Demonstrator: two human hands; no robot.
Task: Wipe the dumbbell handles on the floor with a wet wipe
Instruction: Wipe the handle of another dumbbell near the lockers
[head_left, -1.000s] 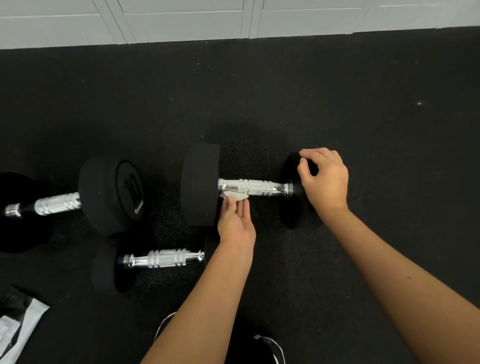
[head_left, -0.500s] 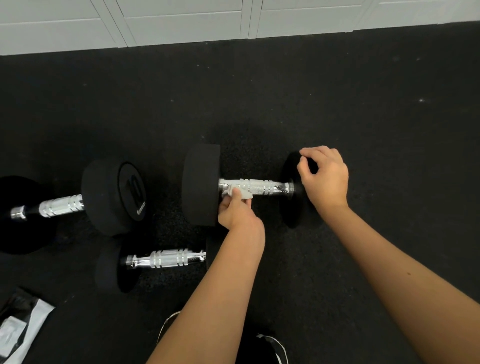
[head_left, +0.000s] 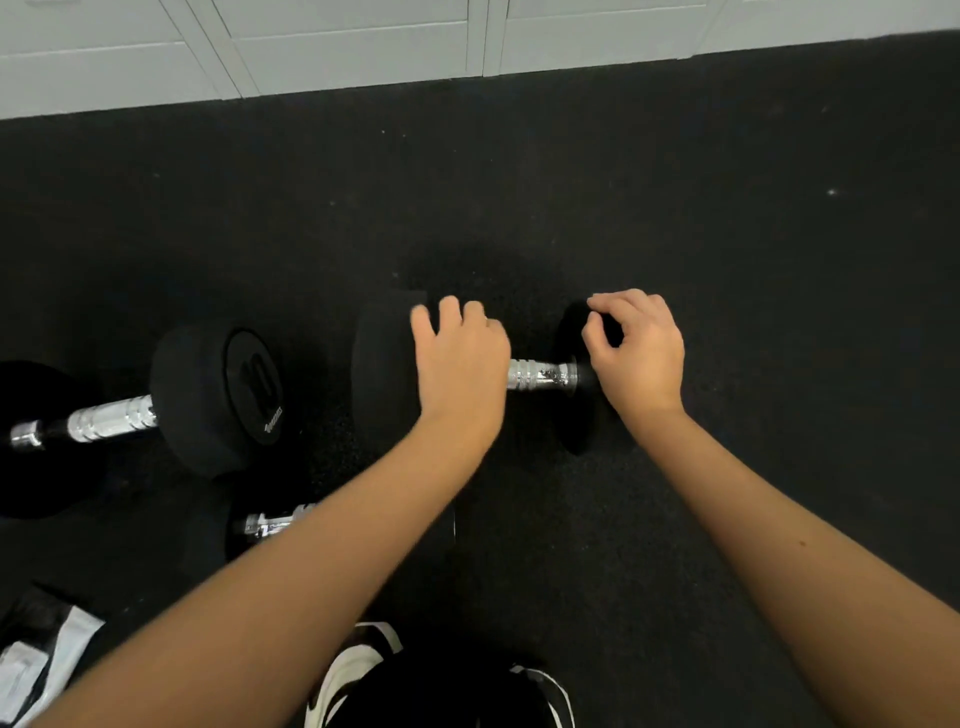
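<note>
The middle dumbbell lies on the black floor, and the right part of its chrome handle (head_left: 540, 375) shows between its two black heads. My left hand (head_left: 460, 364) lies over the left part of that handle, beside the left head (head_left: 382, 374), with its fingers curled over the far side. The wet wipe is hidden under that palm. My right hand (head_left: 639, 358) pinches the top edge of the right head (head_left: 576, 421). A second dumbbell's handle (head_left: 111, 418) lies at the left. A third, smaller dumbbell's handle (head_left: 275, 522) peeks out from under my left forearm.
A black and white wipe packet (head_left: 36, 670) lies on the floor at the bottom left. My shoes (head_left: 353, 670) are at the bottom centre. White panelled doors (head_left: 363, 47) run along the far edge of the floor mat. The large left dumbbell's head (head_left: 208, 400) sits close to the middle one.
My left hand has moved from under the near side of the handle up and over its top, hiding the wipe. The right hand has stayed on the right head.
</note>
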